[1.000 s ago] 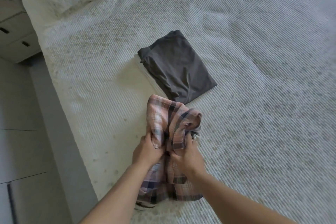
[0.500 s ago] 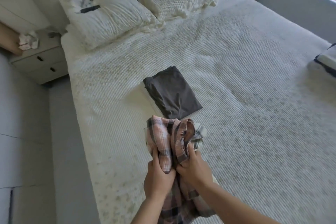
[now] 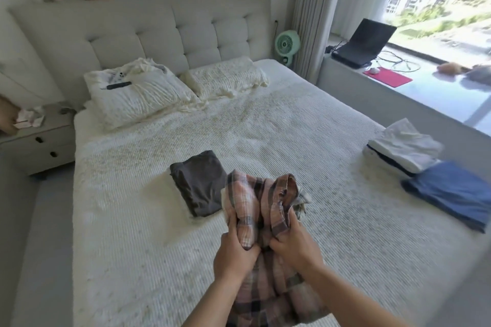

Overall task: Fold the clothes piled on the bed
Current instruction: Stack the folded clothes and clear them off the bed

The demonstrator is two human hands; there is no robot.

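Holding: you have the plaid shirt (image 3: pixel 255 210) bunched between both hands, lifted over the near part of the bed (image 3: pixel 292 125).
Left hand: your left hand (image 3: pixel 233 253) has its fingers curled round a thick gather of the cloth, gripping it tight.
Right hand: your right hand (image 3: pixel 295 243) pinches a neighbouring fold, the thumb pressed up along the fabric; the two hands are nearly touching.
Why held so: judging by the close grip, you are hunting for an edge or a seam, since the shirt is too crumpled to lay flat as it is.
Shirt's lie: its upper part stands in loops above your fists; the rest hangs down between your forearms toward the bedspread.
Done already: a folded dark grey garment (image 3: pixel 199 183) lies flat just beyond the shirt, placed where the next piece could join it.
Other stacks: a folded white item (image 3: pixel 403 146) and a blue one (image 3: pixel 454 191) sit side by side near the bed's right edge, well apart from your hands.
Next, likely: you need to spread your hands apart to open the shirt.
Risk: a sleeve could stay tucked inside.
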